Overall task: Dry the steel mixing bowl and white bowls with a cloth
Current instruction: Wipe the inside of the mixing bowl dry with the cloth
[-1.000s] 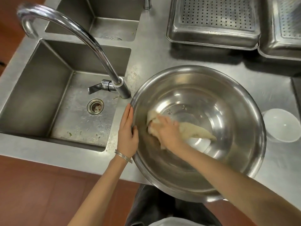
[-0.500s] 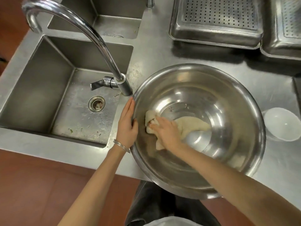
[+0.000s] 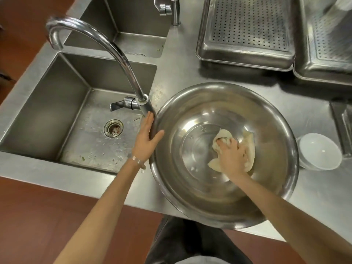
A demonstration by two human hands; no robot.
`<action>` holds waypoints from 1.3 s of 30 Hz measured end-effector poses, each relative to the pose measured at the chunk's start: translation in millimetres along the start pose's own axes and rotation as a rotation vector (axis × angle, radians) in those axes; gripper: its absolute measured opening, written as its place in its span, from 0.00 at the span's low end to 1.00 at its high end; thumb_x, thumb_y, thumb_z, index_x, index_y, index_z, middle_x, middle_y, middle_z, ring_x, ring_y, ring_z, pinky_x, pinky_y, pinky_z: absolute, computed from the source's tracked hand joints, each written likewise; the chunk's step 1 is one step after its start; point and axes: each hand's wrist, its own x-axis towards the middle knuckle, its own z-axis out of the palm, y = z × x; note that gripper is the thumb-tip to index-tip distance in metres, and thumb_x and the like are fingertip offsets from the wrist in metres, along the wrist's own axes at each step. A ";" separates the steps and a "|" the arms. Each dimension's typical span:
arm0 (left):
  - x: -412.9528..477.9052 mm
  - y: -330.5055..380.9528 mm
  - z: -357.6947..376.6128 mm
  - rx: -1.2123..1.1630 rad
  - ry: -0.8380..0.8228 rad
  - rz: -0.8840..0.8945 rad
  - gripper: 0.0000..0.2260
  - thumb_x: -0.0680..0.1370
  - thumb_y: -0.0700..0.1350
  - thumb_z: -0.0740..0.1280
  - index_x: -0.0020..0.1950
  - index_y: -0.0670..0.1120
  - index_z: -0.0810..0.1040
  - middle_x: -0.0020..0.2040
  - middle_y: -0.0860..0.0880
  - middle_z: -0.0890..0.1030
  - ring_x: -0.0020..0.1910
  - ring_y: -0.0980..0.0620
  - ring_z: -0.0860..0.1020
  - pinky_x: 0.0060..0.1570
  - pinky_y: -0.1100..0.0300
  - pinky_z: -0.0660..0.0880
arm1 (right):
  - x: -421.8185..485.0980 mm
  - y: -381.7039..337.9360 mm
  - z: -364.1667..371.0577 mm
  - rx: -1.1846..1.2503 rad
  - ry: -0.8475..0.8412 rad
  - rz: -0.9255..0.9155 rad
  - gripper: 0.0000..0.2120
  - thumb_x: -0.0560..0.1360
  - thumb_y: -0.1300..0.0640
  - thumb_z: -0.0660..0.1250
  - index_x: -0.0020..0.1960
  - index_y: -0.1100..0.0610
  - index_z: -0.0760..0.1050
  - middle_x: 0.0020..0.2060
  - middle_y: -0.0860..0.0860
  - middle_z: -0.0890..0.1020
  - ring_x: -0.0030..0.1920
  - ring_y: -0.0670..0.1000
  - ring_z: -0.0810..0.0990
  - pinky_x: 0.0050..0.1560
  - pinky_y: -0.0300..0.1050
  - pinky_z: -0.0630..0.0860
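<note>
- The steel mixing bowl (image 3: 190, 115) sits mouth-up on the steel worktop (image 3: 182, 73), just right of the sink, its near edge overhanging the worktop's front lip. It is round, so no long axis can be told.
- The left hand (image 3: 147, 139) grips the bowl's left rim, fingers lying along the outside and the thumb hooked over the inside. A thin bracelet (image 3: 138, 161) circles that wrist.
- The right hand (image 3: 231, 156) is closed on a crumpled cream cloth (image 3: 247, 147), pressing it onto the bowl's floor, right of centre. The cloth spreads out from under the hand toward the bowl's far right wall.
- One white bowl (image 3: 320, 151) is in view, mouth-up on the worktop just beside the steel bowl's right rim; whether they touch cannot be told.
- The near sink (image 3: 57, 103) is a deep steel basin with a round drain (image 3: 113, 128) and flecks of residue on its floor. A second basin (image 3: 129, 21) lies behind it.
- Two taps show: a tall curved faucet (image 3: 106, 48) arching over the near sink, its base close to the left hand, and a smaller one (image 3: 171, 8) at the far edge.
- Two perforated steel trays (image 3: 245, 29) stand side by side at the back right of the worktop.
- The floor (image 3: 38, 216) below is reddish-brown.
</note>
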 end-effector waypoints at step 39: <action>-84.5 -6.1 30.7 -0.322 0.071 -0.099 0.53 0.64 0.53 0.73 0.74 0.49 0.35 0.76 0.55 0.46 0.73 0.64 0.50 0.69 0.70 0.54 | -19.1 -115.1 -54.1 0.475 -0.226 -0.831 0.21 0.75 0.65 0.59 0.67 0.54 0.69 0.63 0.57 0.68 0.60 0.57 0.70 0.61 0.51 0.70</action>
